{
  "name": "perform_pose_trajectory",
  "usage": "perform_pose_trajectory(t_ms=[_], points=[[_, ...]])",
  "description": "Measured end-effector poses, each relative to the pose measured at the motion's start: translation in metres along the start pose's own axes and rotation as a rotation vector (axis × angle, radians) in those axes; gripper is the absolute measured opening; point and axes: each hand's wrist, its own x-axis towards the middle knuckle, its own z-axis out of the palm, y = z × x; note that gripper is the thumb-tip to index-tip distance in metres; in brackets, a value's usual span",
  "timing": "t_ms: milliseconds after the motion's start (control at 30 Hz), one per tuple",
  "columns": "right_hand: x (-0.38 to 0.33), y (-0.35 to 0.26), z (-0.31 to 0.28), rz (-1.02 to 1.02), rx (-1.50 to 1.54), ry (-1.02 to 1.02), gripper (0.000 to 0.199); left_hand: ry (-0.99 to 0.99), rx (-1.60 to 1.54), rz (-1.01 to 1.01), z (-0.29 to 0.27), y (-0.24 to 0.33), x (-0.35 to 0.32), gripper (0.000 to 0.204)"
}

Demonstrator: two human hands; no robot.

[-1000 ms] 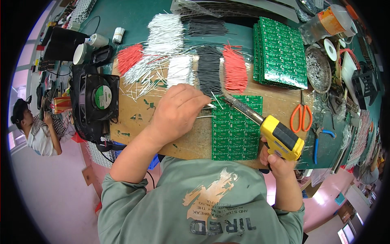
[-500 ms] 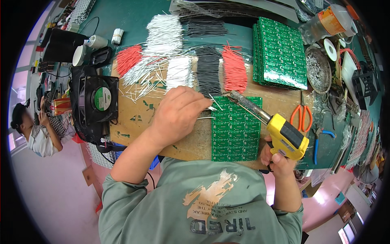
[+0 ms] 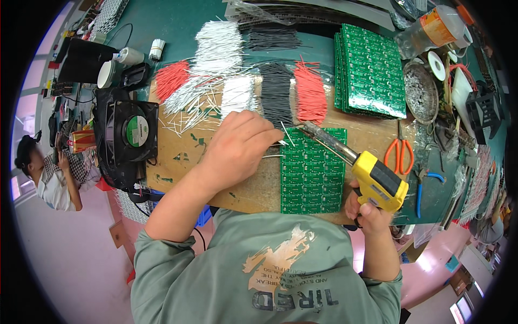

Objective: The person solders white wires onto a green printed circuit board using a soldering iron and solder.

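Observation:
A green circuit board panel (image 3: 313, 173) lies on a brown cardboard sheet (image 3: 243, 183) in front of me. My left hand (image 3: 237, 146) rests at the panel's upper left corner, its fingers pinched on a thin white wire whose end sticks out toward the board. My right hand (image 3: 367, 208) grips the handle of a yellow soldering gun (image 3: 372, 175). Its metal tip points up and left and touches the panel's top edge close to the wire.
Bundles of cut red wires (image 3: 310, 92), black wires (image 3: 276, 92) and white wires (image 3: 216, 48) lie behind the board. A stack of green boards (image 3: 372, 70) stands at back right, with orange scissors (image 3: 399, 154) nearby. A black fan (image 3: 132, 137) sits left. Another person (image 3: 48, 173) sits far left.
The soldering gun's tip has shifted slightly along the panel's top edge. My left hand stays in place with the wire.

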Motion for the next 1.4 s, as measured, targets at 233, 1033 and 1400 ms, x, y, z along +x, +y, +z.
perform_pose_trajectory(t_ms=[233,1033,1400], points=[[-0.002,0.009,-0.004,-0.03,0.045,0.033,0.078,0.045,0.077,-0.055,0.0,-0.004,0.005,0.025],[-0.001,0.013,-0.011,-0.032,0.052,-0.02,0.075,0.034,-0.003,-0.134,0.0,0.005,0.002,0.026],[0.005,0.004,0.006,-0.052,0.041,0.078,0.073,-0.137,-0.125,-0.022,0.003,0.02,0.009,0.024]])
